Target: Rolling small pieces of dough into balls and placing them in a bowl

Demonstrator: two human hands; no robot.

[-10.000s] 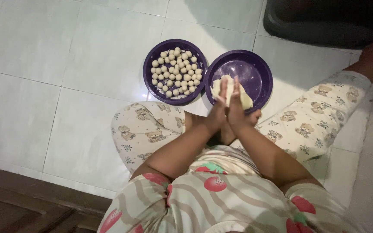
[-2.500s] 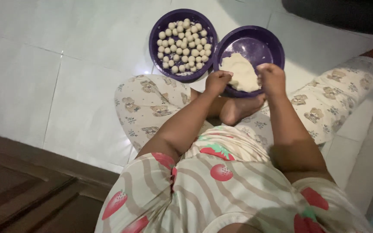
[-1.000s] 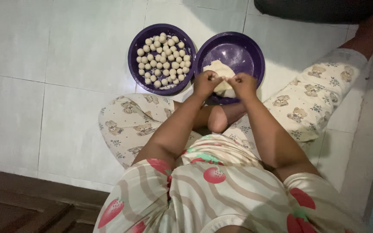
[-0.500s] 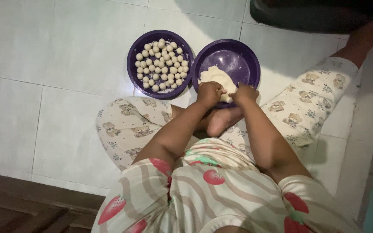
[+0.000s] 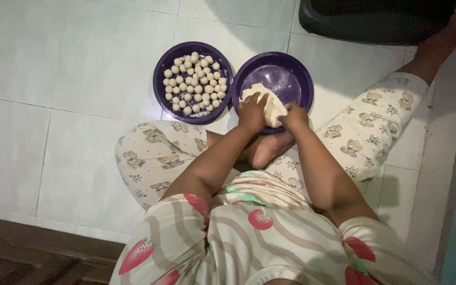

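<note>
I sit on a white tiled floor with two purple bowls in front of me. The left purple bowl [image 5: 160, 79] holds several small pale dough balls [image 5: 193, 83]. The right purple bowl [image 5: 296, 79] holds a lump of pale dough [image 5: 271, 105]. My left hand [image 5: 252, 112] presses on the lump's left side. My right hand [image 5: 294, 116] grips its right side at the bowl's near rim. Both hands close around the same lump.
My folded legs in patterned trousers lie to both sides, with one bare foot [image 5: 265, 150] just under the hands. A dark object [image 5: 376, 21] sits at the top right. A dark wooden edge [image 5: 38, 253] runs along the bottom left.
My hands moved from the bowl's near rim into the dough and now squeeze the lump between them. The view shifted slightly.
</note>
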